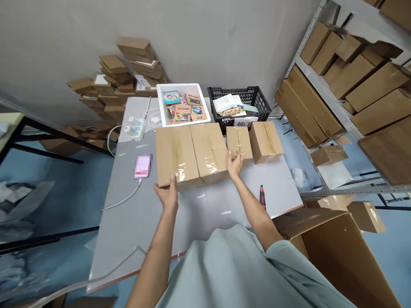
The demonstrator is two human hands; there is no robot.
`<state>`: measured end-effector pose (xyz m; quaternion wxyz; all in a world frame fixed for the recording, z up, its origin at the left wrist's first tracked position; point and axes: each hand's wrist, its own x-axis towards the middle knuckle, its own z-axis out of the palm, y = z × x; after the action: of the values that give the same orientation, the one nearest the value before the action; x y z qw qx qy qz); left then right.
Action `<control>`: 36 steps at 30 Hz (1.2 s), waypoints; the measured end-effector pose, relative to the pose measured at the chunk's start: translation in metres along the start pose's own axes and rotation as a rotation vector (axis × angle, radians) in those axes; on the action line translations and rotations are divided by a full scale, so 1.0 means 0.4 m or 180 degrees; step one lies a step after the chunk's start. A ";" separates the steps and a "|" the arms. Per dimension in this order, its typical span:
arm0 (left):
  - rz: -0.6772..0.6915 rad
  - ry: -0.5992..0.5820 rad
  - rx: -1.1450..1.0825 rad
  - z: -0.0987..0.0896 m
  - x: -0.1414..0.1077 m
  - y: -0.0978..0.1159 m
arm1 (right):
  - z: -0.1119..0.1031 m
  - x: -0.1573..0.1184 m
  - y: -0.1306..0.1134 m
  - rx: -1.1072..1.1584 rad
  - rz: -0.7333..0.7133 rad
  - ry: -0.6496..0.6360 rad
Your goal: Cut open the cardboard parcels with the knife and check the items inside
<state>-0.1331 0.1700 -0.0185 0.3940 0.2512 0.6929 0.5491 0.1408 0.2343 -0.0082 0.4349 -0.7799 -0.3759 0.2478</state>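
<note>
Two taped cardboard boxes stand side by side on the table, a left box [167, 154] and a right box [218, 147]. My left hand [167, 194] grips the left box at its near left corner, thumb on top, the other fingers partly hidden. At the near right end of the right box, my right hand [235, 164] holds its side with curled fingers, close to a small taped box [236, 136]. Another taped box [266, 139] stands beyond that one. A red and black utility knife [262, 197] lies right of my right forearm.
Behind the boxes are a white foam bin [159, 102] of booklets and a black crate [261, 107] with books. A phone [143, 166], cables and a power strip [138, 129] lie left. Box-filled shelves [334, 98] flank the right; a large open carton [346, 248] stands near me.
</note>
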 end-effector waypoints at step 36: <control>0.1076 -0.1925 0.0452 0.650 -0.481 0.129 | -0.720 -0.138 0.255 0.0765 -0.0873 0.0083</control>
<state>0.1846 0.1803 0.0605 0.4664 0.5403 0.5301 0.4578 0.3510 0.0140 0.0506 0.5595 -0.6669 -0.4407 0.2191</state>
